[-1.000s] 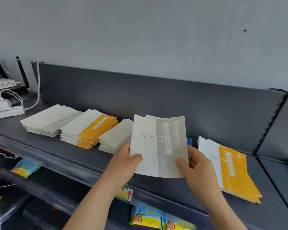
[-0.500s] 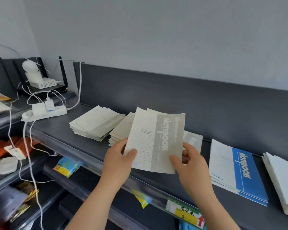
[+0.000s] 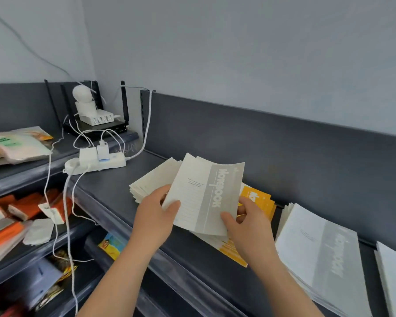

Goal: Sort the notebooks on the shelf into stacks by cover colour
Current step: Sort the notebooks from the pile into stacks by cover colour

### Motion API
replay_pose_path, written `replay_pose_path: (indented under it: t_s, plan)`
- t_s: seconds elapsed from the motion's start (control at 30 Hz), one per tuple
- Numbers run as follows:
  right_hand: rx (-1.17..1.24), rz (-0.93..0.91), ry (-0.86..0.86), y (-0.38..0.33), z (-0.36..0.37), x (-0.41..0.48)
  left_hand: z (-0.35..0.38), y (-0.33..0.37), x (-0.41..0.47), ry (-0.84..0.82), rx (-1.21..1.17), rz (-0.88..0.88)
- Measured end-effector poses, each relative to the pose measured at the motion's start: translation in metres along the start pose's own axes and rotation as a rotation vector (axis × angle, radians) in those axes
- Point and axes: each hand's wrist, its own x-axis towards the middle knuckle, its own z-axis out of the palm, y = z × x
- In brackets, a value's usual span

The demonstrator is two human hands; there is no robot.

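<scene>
I see left hand and right hand pinching the notebook, long axis twelve-to-six; grey stack at four o'clock, right hand nearer

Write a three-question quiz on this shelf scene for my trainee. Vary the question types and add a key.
1. True or false: the left hand and the right hand both hold the raised grey notebook.
2. The half-hidden stack behind the raised grey notebook has covers that are: A blue, B yellow, C green.
3. Fill in: the grey stack lying flat on the shelf is to the person's ____ of the half-hidden stack.

Key: 1 true; 2 B; 3 right.
</scene>
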Motion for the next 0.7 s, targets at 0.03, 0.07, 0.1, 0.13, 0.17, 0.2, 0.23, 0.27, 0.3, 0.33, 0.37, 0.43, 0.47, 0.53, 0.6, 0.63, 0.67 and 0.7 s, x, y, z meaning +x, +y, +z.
replay_pose_path:
  t_s: [0.03, 0.07, 0.1, 0.13, 0.17, 0.2, 0.23, 0.27, 0.3, 0.33, 0.37, 0.43, 0.47, 0.53, 0.6, 0.63, 0.67, 0.7]
  plan:
    - [-0.011, -0.003, -0.009, -0.004, 0.008, 0.007, -0.005, -0.005, 0.009, -0.003, 0.009, 0.008]
    - [-0.023, -0.004, -0.016, -0.008, 0.017, 0.014, -0.010, -0.011, 0.019, -0.005, 0.015, 0.012]
    - [-0.037, -0.002, -0.019, -0.013, 0.026, 0.021, -0.015, -0.015, 0.028, -0.006, 0.017, 0.018]
    - [-0.050, 0.005, -0.019, -0.016, 0.034, 0.028, -0.019, -0.020, 0.038, -0.007, 0.021, 0.025]
    - [-0.067, 0.013, -0.015, -0.020, 0.043, 0.034, -0.023, -0.026, 0.048, -0.012, 0.037, 0.033]
    - [-0.088, 0.025, -0.008, -0.024, 0.051, 0.040, -0.028, -0.031, 0.058, -0.022, 0.065, 0.040]
    - [-0.109, 0.036, -0.002, -0.028, 0.059, 0.044, -0.032, -0.036, 0.067, -0.036, 0.099, 0.049]
    - [-0.129, 0.046, 0.002, -0.032, 0.067, 0.049, -0.036, -0.041, 0.076, -0.050, 0.134, 0.060]
    - [-0.146, 0.053, 0.006, -0.036, 0.074, 0.053, -0.040, -0.046, 0.086, -0.063, 0.169, 0.075]
    - [-0.166, 0.062, 0.008, -0.038, 0.082, 0.057, -0.044, -0.050, 0.094, -0.074, 0.206, 0.093]
    - [-0.194, 0.072, 0.009, -0.041, 0.088, 0.060, -0.047, -0.055, 0.103, -0.085, 0.244, 0.112]
    - [-0.291, 0.110, 0.011, -0.046, 0.100, 0.066, -0.052, -0.062, 0.116, -0.117, 0.315, 0.136]
    - [-0.346, 0.126, 0.014, -0.047, 0.105, 0.068, -0.053, -0.066, 0.121, -0.136, 0.353, 0.144]
    - [-0.440, 0.146, 0.023, -0.051, 0.113, 0.069, -0.053, -0.074, 0.130, -0.171, 0.444, 0.164]
    - [-0.502, 0.155, 0.032, -0.053, 0.117, 0.070, -0.052, -0.081, 0.136, -0.195, 0.495, 0.183]
    - [-0.524, 0.154, 0.029, -0.054, 0.119, 0.070, -0.051, -0.084, 0.137, -0.199, 0.502, 0.189]
    - [-0.548, 0.158, 0.019, -0.055, 0.120, 0.069, -0.050, -0.086, 0.139, -0.199, 0.499, 0.189]
    - [-0.573, 0.162, 0.012, -0.056, 0.121, 0.069, -0.050, -0.089, 0.139, -0.197, 0.483, 0.182]
